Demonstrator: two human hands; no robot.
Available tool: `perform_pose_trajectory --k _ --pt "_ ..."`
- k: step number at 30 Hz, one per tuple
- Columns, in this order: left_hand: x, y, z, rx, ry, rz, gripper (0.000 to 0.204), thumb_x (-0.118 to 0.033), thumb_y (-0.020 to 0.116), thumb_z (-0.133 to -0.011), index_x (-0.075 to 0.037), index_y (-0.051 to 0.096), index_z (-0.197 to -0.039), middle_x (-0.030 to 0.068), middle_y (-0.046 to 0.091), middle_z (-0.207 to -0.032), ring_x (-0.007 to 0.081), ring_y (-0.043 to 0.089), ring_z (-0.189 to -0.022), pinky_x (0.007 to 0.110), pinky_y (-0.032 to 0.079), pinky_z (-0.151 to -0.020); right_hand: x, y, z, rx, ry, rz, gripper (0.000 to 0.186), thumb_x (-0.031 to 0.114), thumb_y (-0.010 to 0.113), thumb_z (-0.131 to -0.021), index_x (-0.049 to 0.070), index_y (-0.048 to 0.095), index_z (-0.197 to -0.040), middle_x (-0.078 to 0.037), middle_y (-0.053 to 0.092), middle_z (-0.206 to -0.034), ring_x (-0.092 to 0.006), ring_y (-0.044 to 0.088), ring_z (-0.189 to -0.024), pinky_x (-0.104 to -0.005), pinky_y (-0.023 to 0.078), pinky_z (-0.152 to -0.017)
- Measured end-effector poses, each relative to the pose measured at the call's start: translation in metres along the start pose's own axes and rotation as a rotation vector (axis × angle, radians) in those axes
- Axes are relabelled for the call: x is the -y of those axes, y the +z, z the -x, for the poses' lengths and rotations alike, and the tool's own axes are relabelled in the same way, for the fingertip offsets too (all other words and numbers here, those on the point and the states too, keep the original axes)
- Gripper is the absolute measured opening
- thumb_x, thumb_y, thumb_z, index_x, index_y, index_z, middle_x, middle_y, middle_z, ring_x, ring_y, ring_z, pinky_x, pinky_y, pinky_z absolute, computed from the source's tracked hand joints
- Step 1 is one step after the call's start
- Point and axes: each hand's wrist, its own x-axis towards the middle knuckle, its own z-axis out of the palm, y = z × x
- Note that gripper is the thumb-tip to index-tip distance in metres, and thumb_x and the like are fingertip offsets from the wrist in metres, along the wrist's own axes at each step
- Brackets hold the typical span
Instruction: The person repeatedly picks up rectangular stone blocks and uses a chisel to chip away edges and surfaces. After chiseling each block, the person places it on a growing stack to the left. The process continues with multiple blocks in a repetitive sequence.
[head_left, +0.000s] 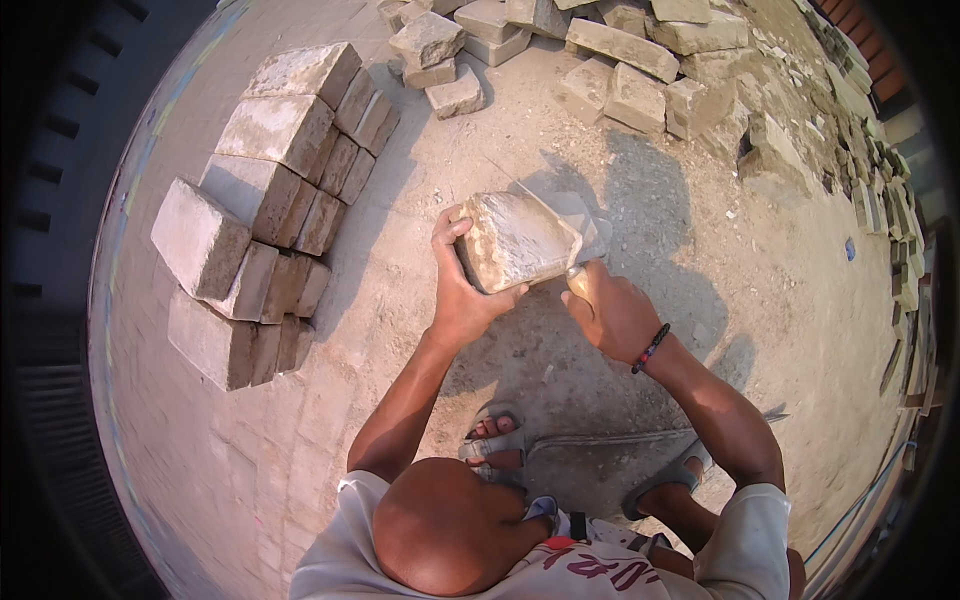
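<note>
In the middle of the head view, my left hand (pixel 465 290) grips a pale concrete block (pixel 515 235) with a rough, crusted face, fingers wrapped round its left end. My right hand (pixel 607 315) is closed on the wooden handle (pixel 582 290) of a metal tool, whose blade (pixel 585 222) is at the block's right edge and smeared by motion, so its exact shape is unclear. My sandalled feet stand below on dusty ground, with a long thin metal object (pixel 610 437) lying between and beside them.
A stack (pixel 250 215) of several similar blocks stands at my left. A loose heap (pixel 635 95) of blocks and rubble lies ahead and to the right, continuing into a long row (pixel 900 260) along the right side. A small blue scrap (pixel 849 249) lies on the ground at the right.
</note>
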Motion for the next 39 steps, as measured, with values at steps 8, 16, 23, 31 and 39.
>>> perform_pose_trajectory --k 8,16,23,31,39 --pt "0.006 -0.003 0.000 0.004 0.081 0.045 0.100 -0.003 0.086 -0.060 -0.015 0.022 -0.137 0.0177 0.019 -0.148 0.0331 0.031 -0.139 0.044 0.036 -0.114 0.017 0.000 -0.005 0.026 -0.121 0.024 0.040 0.033 0.060 -0.094 -0.004 0.049 -0.102 -0.030 0.063 -0.076 -0.0475 0.064 -0.075 -0.0512 0.049 -0.065" --pt "0.006 -0.004 0.007 0.006 0.065 0.005 0.102 -0.002 0.086 -0.059 -0.016 0.021 -0.137 0.0180 0.018 -0.149 0.0335 0.031 -0.139 0.044 0.037 -0.113 0.016 -0.005 -0.009 0.048 -0.060 -0.047 0.046 0.036 0.059 -0.095 -0.006 0.049 -0.110 -0.029 0.064 -0.078 -0.0466 0.064 -0.074 -0.0497 0.048 -0.065" --pt "0.011 -0.011 0.018 -0.034 -0.014 0.038 0.101 -0.001 0.086 -0.060 -0.015 0.021 -0.136 0.0182 0.017 -0.149 0.0335 0.031 -0.139 0.043 0.037 -0.113 0.040 -0.010 0.008 -0.177 -0.180 -0.268 0.041 0.032 0.057 -0.096 -0.006 0.048 -0.108 -0.030 0.063 -0.079 -0.0478 0.064 -0.073 -0.0502 0.049 -0.065" --pt "0.007 -0.004 0.016 -0.040 -0.017 0.011 0.103 0.000 0.087 -0.059 -0.014 0.020 -0.136 0.0191 0.017 -0.149 0.0337 0.031 -0.138 0.044 0.036 -0.114 0.015 -0.001 0.013 -0.173 -0.028 -0.122 0.048 0.035 0.058 -0.096 -0.008 0.048 -0.116 -0.026 0.062 -0.074 -0.0382 0.063 -0.067 -0.0453 0.049 -0.064" --pt "0.000 -0.001 0.012 -0.051 -0.030 -0.033 0.101 -0.002 0.087 -0.059 -0.013 0.022 -0.136 0.0201 0.019 -0.148 0.0339 0.033 -0.137 0.044 0.038 -0.112 -0.045 -0.002 0.027 -0.078 0.310 0.024 0.048 0.036 0.057 -0.095 -0.005 0.049 -0.118 -0.029 0.064 -0.078 -0.0493 0.063 -0.073 -0.0540 0.049 -0.069"
